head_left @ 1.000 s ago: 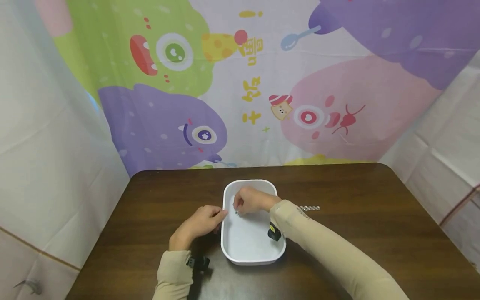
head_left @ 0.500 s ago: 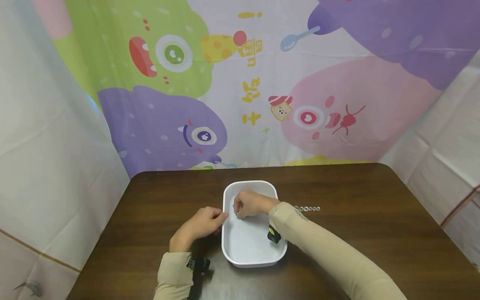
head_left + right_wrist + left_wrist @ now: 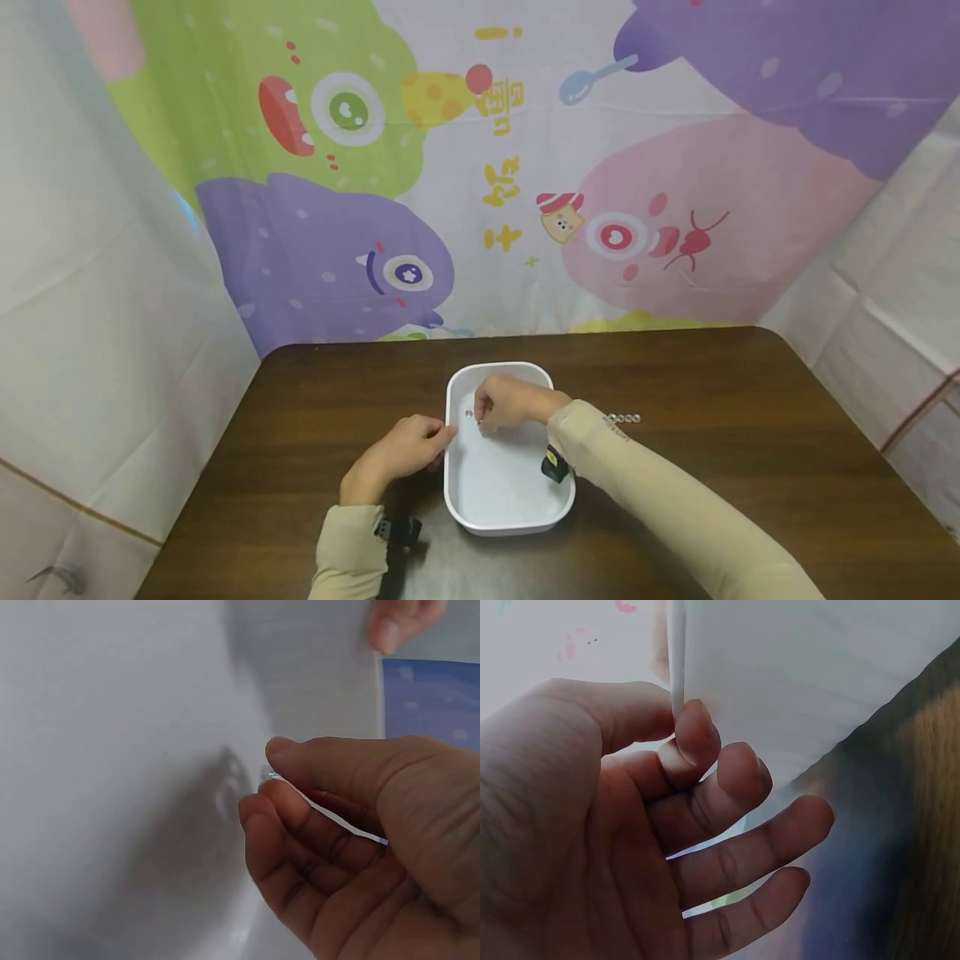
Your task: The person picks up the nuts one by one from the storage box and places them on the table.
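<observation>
The white rectangular basin [image 3: 510, 492] stands on the table with rounded corners. My left hand [image 3: 408, 443] holds its left rim; in the left wrist view the thumb lies on one side of the wall and the index finger [image 3: 697, 733] on the other. Inside the basin my right hand [image 3: 510, 402] pinches a small clear bead-like piece [image 3: 268, 774] between thumb and fingertips, a little above the floor. A similar small clear bead [image 3: 468, 413] lies on the basin floor, left of that hand. The fingers mostly hide the held piece.
Right of the basin, a short row of several small clear beads [image 3: 628, 418] lies on the dark wooden table [image 3: 712, 392], partly covered by the right sleeve [image 3: 660, 483]. A cartoon-printed cloth [image 3: 480, 275] hangs behind the table.
My right hand has shifted slightly right inside the basin, so a clear bead on the floor now shows beside it. The left hand stays at the rim.
</observation>
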`<state>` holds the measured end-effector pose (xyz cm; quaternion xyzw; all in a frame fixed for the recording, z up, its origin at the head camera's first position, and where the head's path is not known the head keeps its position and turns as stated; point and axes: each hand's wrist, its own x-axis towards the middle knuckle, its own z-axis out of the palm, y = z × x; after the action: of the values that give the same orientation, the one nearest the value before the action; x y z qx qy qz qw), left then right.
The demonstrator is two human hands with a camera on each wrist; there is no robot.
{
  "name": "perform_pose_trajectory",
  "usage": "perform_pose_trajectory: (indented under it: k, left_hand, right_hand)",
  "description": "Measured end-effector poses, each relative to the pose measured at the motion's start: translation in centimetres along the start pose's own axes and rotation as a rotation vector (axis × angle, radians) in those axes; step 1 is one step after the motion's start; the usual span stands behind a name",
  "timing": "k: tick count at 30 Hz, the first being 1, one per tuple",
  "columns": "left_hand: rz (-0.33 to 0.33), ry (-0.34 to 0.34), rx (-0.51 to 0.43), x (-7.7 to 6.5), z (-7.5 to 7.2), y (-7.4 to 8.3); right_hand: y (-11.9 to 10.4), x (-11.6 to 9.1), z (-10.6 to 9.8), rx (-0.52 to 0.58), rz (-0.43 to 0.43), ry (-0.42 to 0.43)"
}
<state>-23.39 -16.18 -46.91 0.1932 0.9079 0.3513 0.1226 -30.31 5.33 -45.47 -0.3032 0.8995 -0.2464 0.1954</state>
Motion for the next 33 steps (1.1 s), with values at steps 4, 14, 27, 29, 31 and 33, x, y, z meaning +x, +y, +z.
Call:
perform_pose_trajectory:
  k: [4,14,27,29,31,33]
  left_hand:
    - [0.0,0.0,-0.008,0.1,0.0,0.0]
    - [-0.015,0.006,0.011,0.1,0.2,-0.1]
    - [-0.044,0.001,0.006,-0.4,0.0,0.4]
    - [-0.051,0.0,0.0,-0.4,0.0,0.4]
    - [-0.055,-0.003,-0.004,-0.4,0.0,0.5]
    - [-0.054,-0.004,-0.007,-0.4,0.0,0.5]
  right_hand:
    - [-0.3,-0.6,-1.2,-0.015,-0.023,0.011]
    - [-0.1,-2.3,-3.8,0.008,-0.021,0.045]
    - [2.1,-6.4,-7.7,0.167,-0.035,0.088]
    - [2.5,-7.0,-8.2,0.178,-0.027,0.1]
    - [3.1,-7.6,-8.5,0.186,-0.017,0.111]
    - [3.9,-8.1,-8.6,0.205,-0.007,0.117]
